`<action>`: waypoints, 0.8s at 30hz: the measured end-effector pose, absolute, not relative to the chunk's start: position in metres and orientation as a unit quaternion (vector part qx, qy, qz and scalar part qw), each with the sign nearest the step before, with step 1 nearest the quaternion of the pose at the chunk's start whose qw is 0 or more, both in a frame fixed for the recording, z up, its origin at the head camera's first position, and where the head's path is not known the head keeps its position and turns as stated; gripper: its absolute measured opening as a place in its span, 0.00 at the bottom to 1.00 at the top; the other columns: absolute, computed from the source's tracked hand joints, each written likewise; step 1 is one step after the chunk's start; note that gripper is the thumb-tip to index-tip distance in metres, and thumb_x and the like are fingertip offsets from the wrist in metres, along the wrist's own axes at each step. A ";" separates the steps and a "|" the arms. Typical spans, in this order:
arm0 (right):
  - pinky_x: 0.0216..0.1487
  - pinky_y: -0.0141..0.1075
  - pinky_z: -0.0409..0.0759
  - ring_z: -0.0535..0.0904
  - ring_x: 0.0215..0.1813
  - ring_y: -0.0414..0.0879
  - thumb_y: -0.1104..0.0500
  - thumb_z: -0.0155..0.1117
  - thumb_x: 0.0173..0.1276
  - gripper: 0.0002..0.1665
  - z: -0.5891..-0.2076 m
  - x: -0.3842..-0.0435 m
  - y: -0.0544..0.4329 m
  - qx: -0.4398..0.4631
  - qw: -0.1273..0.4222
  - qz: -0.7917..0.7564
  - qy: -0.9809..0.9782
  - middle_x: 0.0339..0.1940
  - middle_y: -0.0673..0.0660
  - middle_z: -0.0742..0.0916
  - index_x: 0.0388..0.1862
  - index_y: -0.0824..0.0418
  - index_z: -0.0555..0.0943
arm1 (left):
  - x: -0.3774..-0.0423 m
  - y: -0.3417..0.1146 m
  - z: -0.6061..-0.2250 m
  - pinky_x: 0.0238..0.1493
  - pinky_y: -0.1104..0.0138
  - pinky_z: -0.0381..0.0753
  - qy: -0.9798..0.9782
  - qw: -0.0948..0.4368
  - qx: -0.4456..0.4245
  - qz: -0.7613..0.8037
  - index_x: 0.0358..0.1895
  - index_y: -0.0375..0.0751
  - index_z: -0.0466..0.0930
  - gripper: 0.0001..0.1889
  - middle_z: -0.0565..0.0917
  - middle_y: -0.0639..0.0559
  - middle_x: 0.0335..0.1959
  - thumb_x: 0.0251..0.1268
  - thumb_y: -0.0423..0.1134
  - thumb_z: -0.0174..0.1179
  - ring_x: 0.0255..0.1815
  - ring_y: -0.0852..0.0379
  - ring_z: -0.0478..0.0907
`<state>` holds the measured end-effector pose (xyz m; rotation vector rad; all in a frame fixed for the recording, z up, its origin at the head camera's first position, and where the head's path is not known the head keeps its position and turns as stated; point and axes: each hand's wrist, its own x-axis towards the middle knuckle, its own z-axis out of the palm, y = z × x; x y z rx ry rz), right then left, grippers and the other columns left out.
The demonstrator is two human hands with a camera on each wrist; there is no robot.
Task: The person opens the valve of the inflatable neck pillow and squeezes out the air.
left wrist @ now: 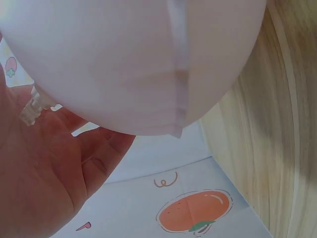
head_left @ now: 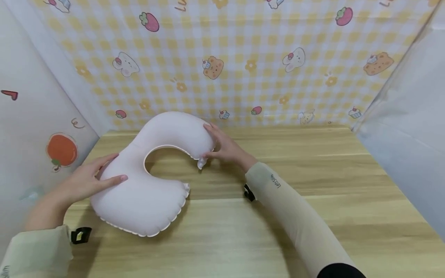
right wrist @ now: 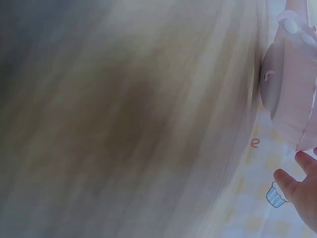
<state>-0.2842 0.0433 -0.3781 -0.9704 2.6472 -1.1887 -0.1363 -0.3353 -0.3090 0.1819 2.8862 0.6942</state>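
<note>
A pale pink inflatable U-shaped neck pillow (head_left: 139, 204), puffed up with scalloped seams, is held over the wooden table by both hands. Its opening faces right. My left hand (head_left: 81, 179) grips the outer left curve, thumb on top. In the left wrist view, a clear plastic piece (left wrist: 33, 108) shows between the palm and the pillow's rounded side. At the far end, my right hand (head_left: 226, 146) holds the tip between thumb and fingers, beside a small clear valve (head_left: 201, 163). The right wrist view catches the pillow (right wrist: 297, 99) only at its edge, with fingertips touching it.
The wood-grain table (head_left: 313, 216) stretches right and forward. Behind it hangs a yellow checked cloth (head_left: 250, 85) with cartoon prints. White sheets close off the left side (head_left: 28, 131) and the right side (head_left: 413, 100). Black straps sit at both cuffs.
</note>
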 end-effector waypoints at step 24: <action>0.80 0.57 0.51 0.45 0.84 0.55 0.51 0.77 0.59 0.58 -0.375 -0.257 0.106 -0.300 0.039 -0.392 0.869 0.83 0.62 0.52 0.82 0.50 0.54 | -0.137 -0.296 -0.317 0.53 0.40 0.76 0.958 0.099 0.092 0.254 0.79 0.41 0.51 0.45 0.62 0.29 0.74 0.67 0.58 0.61 0.65 0.30 0.67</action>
